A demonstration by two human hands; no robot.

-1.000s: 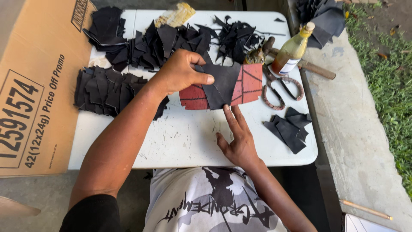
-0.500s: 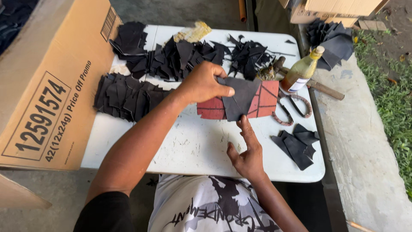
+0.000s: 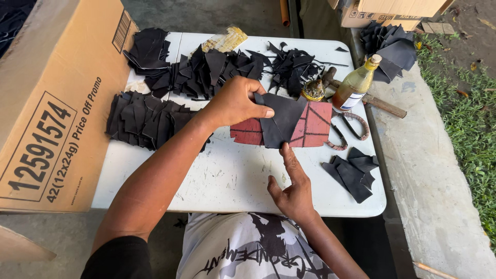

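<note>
Place: outside, a white table [image 3: 222,178] with scratches stands next to a grey concrete slab [image 3: 429,170] and some grass [image 3: 473,124].
Left hand: the left hand [image 3: 235,102] reaches in from the left, with the arm stretched out across the table. Its fingers are closed on the top left edge of a black piece [image 3: 281,120], thumb on top.
Black piece: it is flat and has pointy corners. It lies over a red board [image 3: 315,125] in the middle of the table.
Right hand: the right hand [image 3: 293,185] comes up from the near edge of the table, palm turned left. Its fingers are straight and open and hold nothing. The longest fingertip touches the bottom of the black piece.
Piles: more black pieces lie in a stack at the left [image 3: 142,118], in heaps at the back [image 3: 206,70], and in a small bunch at the right [image 3: 354,173].
Other things: a bottle [image 3: 356,83] with yellow liquid stands behind the red board. Scissors [image 3: 349,130] lie just beside the board. A wooden stick [image 3: 380,105] lies near the bottle.
Box: a big brown cardboard box [image 3: 49,111] sits at the left side of the table.
</note>
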